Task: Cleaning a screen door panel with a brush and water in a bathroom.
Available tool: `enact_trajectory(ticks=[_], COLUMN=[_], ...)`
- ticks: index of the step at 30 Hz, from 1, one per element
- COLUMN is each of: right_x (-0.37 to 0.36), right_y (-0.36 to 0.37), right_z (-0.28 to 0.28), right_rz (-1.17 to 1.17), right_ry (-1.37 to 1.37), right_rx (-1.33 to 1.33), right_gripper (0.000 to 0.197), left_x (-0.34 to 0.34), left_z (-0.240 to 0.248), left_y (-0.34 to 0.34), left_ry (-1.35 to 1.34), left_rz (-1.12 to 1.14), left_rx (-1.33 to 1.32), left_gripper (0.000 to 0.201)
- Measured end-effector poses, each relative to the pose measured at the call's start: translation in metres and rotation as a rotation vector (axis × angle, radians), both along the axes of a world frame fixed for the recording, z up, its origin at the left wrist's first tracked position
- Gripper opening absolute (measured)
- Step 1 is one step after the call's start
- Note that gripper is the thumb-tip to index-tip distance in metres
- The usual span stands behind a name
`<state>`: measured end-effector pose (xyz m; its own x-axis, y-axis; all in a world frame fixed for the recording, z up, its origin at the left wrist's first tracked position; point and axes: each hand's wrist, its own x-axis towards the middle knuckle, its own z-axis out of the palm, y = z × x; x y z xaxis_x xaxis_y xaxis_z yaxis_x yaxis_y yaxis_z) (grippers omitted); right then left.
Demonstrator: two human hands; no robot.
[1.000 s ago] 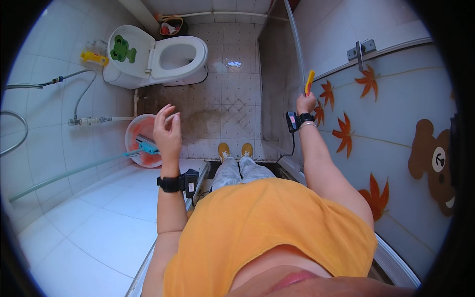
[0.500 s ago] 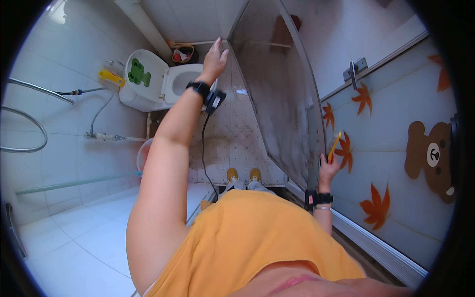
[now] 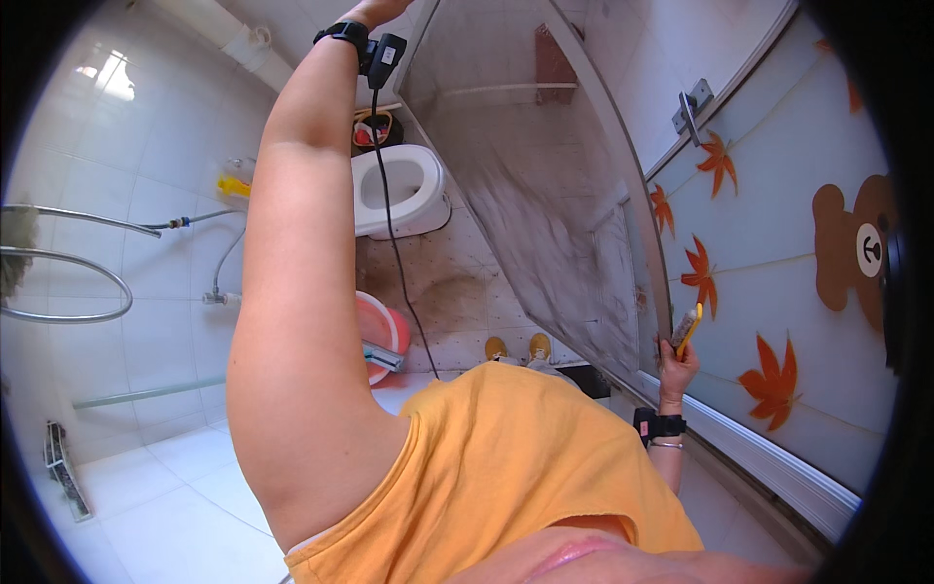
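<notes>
My left arm stretches up past the toilet, and my left hand (image 3: pixel 377 11) is at the top edge of the picture beside the far end of a glass door panel (image 3: pixel 525 185). Its fingers run out of the frame, so whether they touch the panel cannot be seen. Grey, cloudy streaks cover the glass. Low on the right, my right hand (image 3: pixel 678 362) is closed around a yellow brush (image 3: pixel 689 329) with pale bristles, held upright near the panel's near edge. Both wrists carry black strapped devices.
A white toilet (image 3: pixel 428 200) stands beyond my arm, with a dark bin (image 3: pixel 377 127) behind it. A pink basin (image 3: pixel 394 326) sits on the floor by my left. Frosted door glass (image 3: pixel 769 273) with leaf and bear stickers lines the right. A black cable (image 3: pixel 399 243) hangs from my left wrist.
My left hand has moved up and farther away, partly leaving the picture. My right hand still holds the brush. The view has shifted, and more of the pink basin now shows.
</notes>
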<state>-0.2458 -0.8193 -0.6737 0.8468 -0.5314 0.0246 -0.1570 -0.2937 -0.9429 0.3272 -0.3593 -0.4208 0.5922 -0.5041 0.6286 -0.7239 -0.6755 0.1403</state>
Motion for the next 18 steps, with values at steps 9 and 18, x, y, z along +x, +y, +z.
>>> enact_trajectory(ticks=[9, 18], right_x=[-0.01, 0.043], right_y=[0.01, 0.017], right_z=[0.007, -0.07], right_rz=[0.057, -0.013], right_ry=[0.091, 0.009], right_rx=[-0.118, 0.04], right_gripper=[0.021, 0.018], left_x=[-0.023, -0.081], left_z=[0.003, 0.103], left_y=[-0.007, -0.016], left_ry=[0.638, -0.172], left_rz=[-0.403, -0.366], left_rx=[-0.362, -0.084], left_gripper=[0.03, 0.021])
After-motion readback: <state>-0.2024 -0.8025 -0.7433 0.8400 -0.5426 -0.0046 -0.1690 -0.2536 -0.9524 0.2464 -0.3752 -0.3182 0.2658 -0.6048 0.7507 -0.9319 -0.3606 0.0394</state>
